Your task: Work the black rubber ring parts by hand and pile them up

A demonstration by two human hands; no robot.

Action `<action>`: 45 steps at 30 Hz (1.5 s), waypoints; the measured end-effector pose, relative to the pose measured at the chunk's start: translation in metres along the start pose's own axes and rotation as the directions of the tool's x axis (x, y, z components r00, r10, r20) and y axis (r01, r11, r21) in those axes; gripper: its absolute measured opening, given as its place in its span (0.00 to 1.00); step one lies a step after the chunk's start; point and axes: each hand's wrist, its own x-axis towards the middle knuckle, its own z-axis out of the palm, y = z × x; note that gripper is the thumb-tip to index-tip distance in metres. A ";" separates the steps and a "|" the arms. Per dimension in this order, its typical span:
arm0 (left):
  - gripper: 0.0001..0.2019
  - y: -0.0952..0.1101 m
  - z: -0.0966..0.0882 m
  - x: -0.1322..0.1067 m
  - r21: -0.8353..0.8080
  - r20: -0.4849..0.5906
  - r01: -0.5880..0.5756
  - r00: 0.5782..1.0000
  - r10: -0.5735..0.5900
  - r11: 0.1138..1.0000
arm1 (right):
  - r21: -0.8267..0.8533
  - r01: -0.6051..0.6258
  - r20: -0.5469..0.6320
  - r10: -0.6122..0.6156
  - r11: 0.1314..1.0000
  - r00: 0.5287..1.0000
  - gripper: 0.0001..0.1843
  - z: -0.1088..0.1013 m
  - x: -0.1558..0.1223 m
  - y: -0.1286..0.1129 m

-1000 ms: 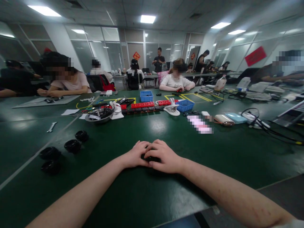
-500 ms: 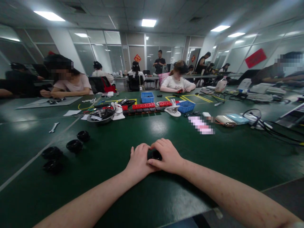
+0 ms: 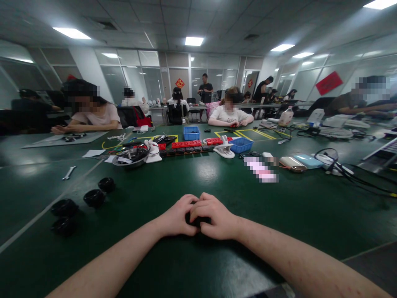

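Observation:
Both hands close round a black, rounded piece [image 3: 203, 221] in front of me on the green table. My left hand [image 3: 177, 217] cups its left side, with the thumb low and the fingers over the far edge. Curled over the top and right side is my right hand [image 3: 217, 216], its fingertips close to the left hand's. The fingers cover much of the piece, so its exact kind does not show. To the left stand several glossy black cup-shaped pieces [image 3: 94, 198], similar in colour and size.
A wrench [image 3: 69, 173] lies beyond the black pieces. Farther back are a metal bowl of cables [image 3: 130, 159], a red row of sockets [image 3: 186, 144], a white clamp-like stand [image 3: 224, 149] and blue bins [image 3: 241, 145]. Cables [image 3: 336, 163] spread at right. Other people sit around.
Both hands have shifted their grip on the black piece. My right fingers now curl over its top, and the left hand has moved slightly left. The view has tilted up a little.

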 end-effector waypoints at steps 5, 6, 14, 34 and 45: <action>0.30 0.003 -0.001 -0.001 -0.006 0.025 0.044 0.999 -0.044 0.999 | 0.039 0.043 -0.046 -0.042 0.998 0.998 0.13 0.001 -0.002 0.000; 0.33 0.003 -0.002 -0.001 0.000 0.023 0.062 0.998 -0.062 0.998 | 0.048 0.050 -0.080 -0.046 0.998 0.996 0.13 0.000 -0.003 0.000; 0.37 0.020 0.006 -0.003 0.129 -0.131 0.340 0.937 -0.323 0.932 | -0.005 -0.178 -0.250 0.171 0.984 0.953 0.26 -0.003 -0.004 -0.001; 0.23 -0.002 -0.003 -0.001 -0.008 0.055 0.013 0.998 -0.012 1.000 | 0.016 0.035 0.032 -0.035 0.999 0.999 0.09 0.000 0.003 -0.003; 0.47 0.010 0.001 -0.009 0.110 -0.008 0.251 0.968 -0.252 0.962 | -0.101 -0.004 -0.178 -0.014 0.995 0.984 0.19 0.001 -0.004 -0.009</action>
